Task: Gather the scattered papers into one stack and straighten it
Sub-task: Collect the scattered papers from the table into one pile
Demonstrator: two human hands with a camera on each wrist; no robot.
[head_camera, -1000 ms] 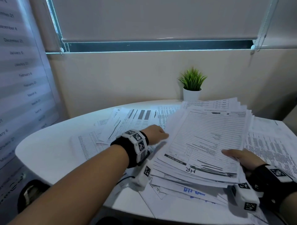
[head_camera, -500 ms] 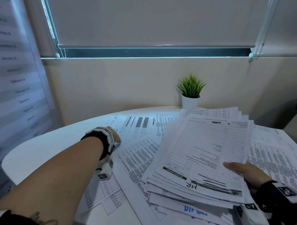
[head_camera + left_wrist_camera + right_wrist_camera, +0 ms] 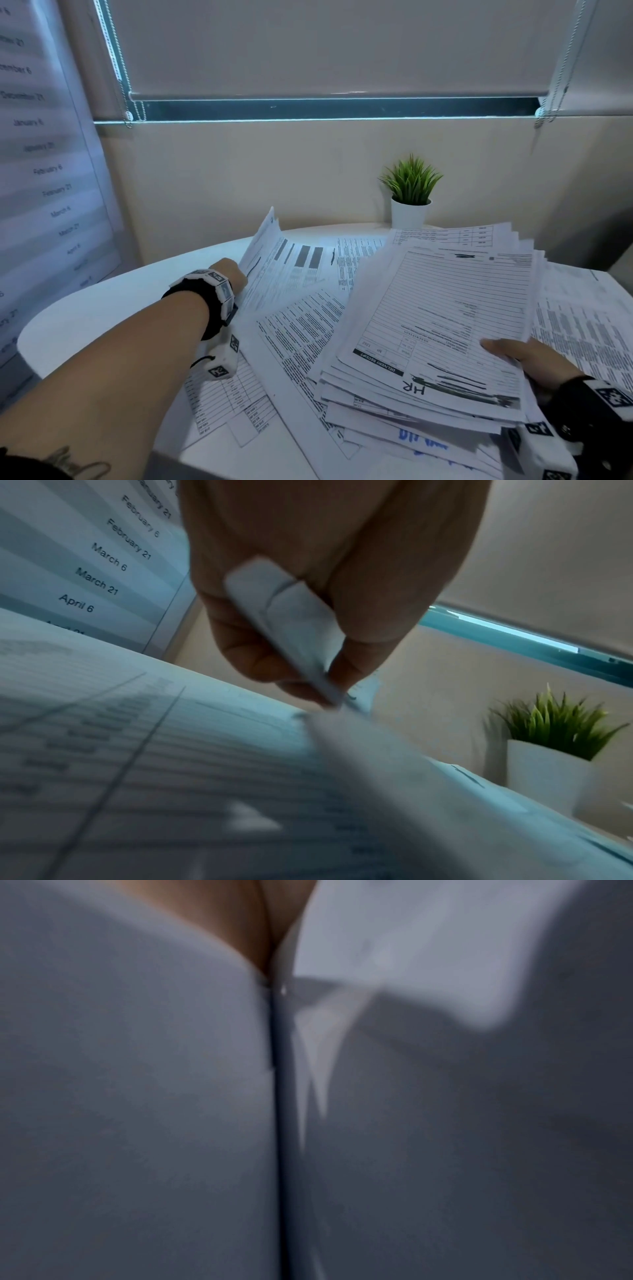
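Note:
A thick, uneven stack of printed papers (image 3: 442,329) lies at the right of the white round table (image 3: 102,315), topped by a lined form marked HR. My right hand (image 3: 524,356) grips its near right edge, thumb on top, fingers hidden under the sheets. In the right wrist view only blurred paper (image 3: 137,1096) shows. My left hand (image 3: 236,274) reaches to the far left and pinches the edge of a loose sheet with grey bars (image 3: 291,263), whose left edge lifts off the table. The left wrist view shows the fingers (image 3: 260,666) pinching that sheet (image 3: 205,764).
More loose sheets (image 3: 233,394) lie flat under my left forearm, and others (image 3: 582,325) spread to the right of the stack. A small green plant in a white pot (image 3: 410,202) stands at the table's back against the wall. A wall chart of dates (image 3: 44,171) hangs at left.
My left hand left the stack, moved out to the far left and took hold of a loose sheet, lifting its edge. The right hand stays gripping the stack.

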